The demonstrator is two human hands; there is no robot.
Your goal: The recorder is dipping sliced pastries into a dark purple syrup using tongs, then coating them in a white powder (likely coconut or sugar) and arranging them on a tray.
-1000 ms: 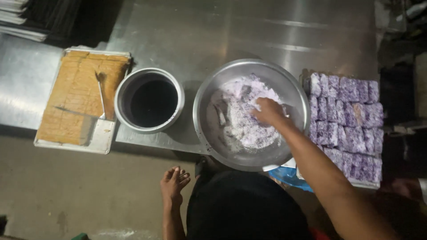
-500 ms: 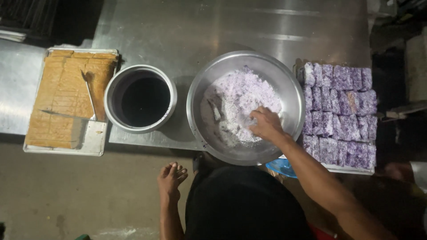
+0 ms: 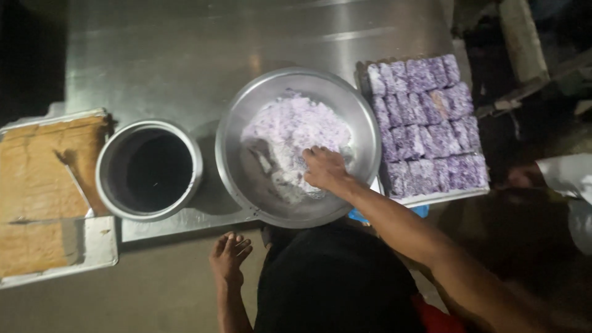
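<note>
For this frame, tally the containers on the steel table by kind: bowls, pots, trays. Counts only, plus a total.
Metal bowls: 1, the wide bowl of pale purple shreds, with the right hand in it
Round pots: 1, the dark pot
Trays: 2, the brown slab tray and the purple pieces tray
Total: 4

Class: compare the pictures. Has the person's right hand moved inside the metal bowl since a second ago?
Yes. The right hand has moved from the far right of the metal bowl toward its near rim, resting on the purple-white mixture.
</note>
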